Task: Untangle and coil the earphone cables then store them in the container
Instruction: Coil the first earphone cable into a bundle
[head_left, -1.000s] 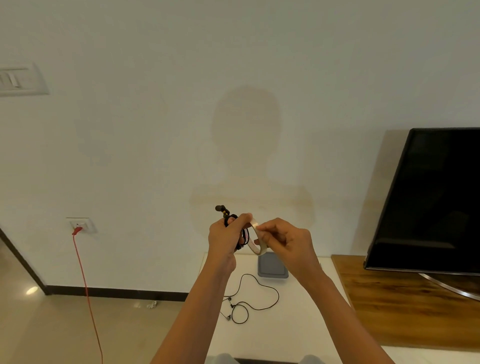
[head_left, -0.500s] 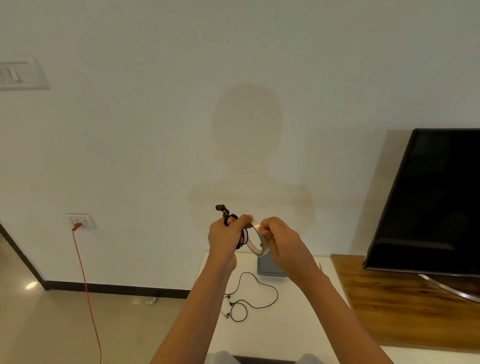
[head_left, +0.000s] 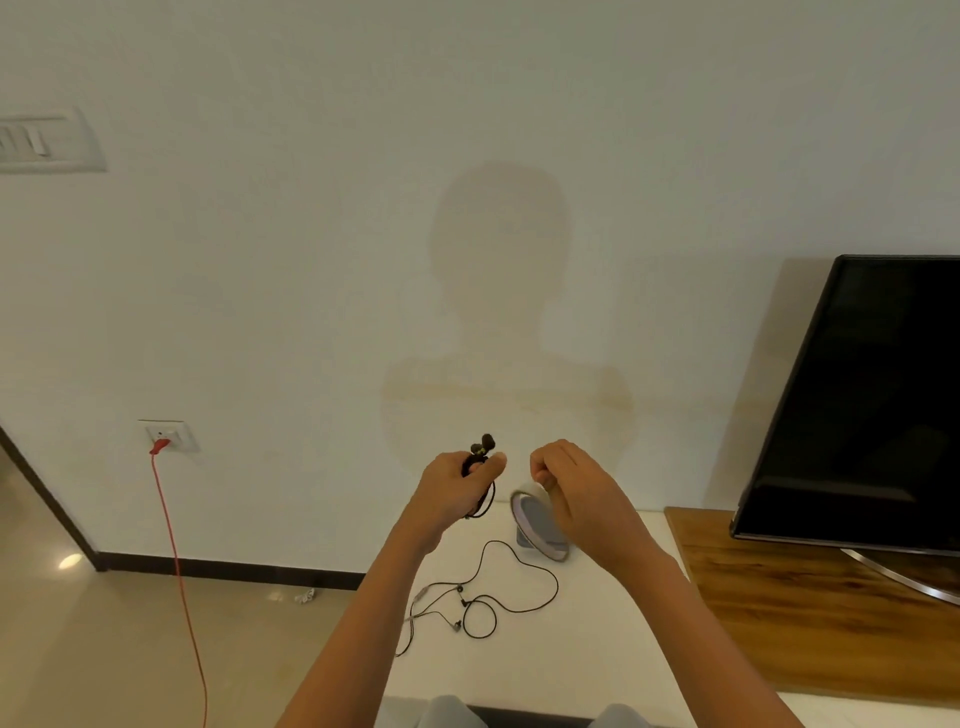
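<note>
My left hand (head_left: 449, 493) grips a coiled black earphone (head_left: 482, 451); its buds stick up above my thumb and the loops hang below my fingers. My right hand (head_left: 576, 488), a short gap to the right, pinches a roll of clear tape (head_left: 519, 492) that hangs below my fingers. Behind and partly seen through the roll sits a grey container (head_left: 540, 525) on the white table (head_left: 571, 665). A second black earphone (head_left: 478, 605) lies loose and spread out on the table below my hands, one end trailing off the left edge.
A black TV (head_left: 872, 405) stands on a wooden surface (head_left: 769, 597) at the right. A red cable (head_left: 176, 561) hangs from a wall socket (head_left: 169, 434) at the left, down to the tiled floor. A switch panel (head_left: 47, 140) is high on the wall.
My hands were together with the tape roll against the coil. They have separated: the right hand drew the roll right and down, while the left hand kept the coil in place.
</note>
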